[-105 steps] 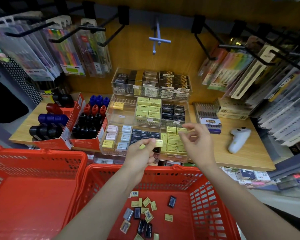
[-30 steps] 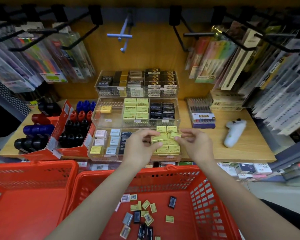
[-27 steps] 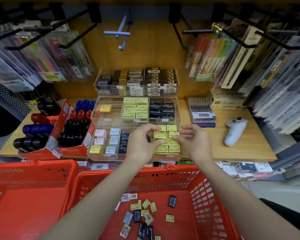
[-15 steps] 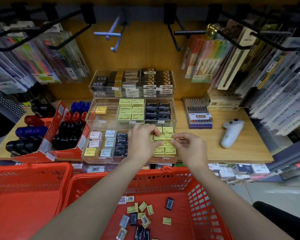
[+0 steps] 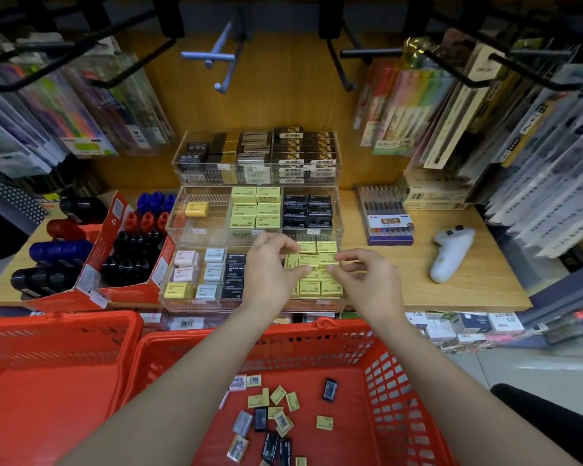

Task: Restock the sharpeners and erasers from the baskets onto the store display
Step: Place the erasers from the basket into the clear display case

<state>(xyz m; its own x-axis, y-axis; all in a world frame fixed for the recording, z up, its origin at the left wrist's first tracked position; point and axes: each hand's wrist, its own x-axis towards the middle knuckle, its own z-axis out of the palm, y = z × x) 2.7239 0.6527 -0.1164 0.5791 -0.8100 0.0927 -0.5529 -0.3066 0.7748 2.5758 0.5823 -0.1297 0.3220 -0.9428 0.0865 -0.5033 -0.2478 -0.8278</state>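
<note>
Behind the red basket (image 5: 317,341), my hands curl over yellow erasers (image 5: 320,260); whether they pinch one, I cannot tell. A bump could spill rows.

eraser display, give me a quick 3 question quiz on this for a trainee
1. True or false: the left-hand red basket holds loose erasers.
2. Which tier of the clear display are both hands over? A front, B middle, C back.
3. What white item lies on the wooden shelf, to the right of the display?

Key: 1 false, they lie in the right-hand basket. 2 A, left hand and right hand at the yellow erasers. 3 a game controller.
</note>
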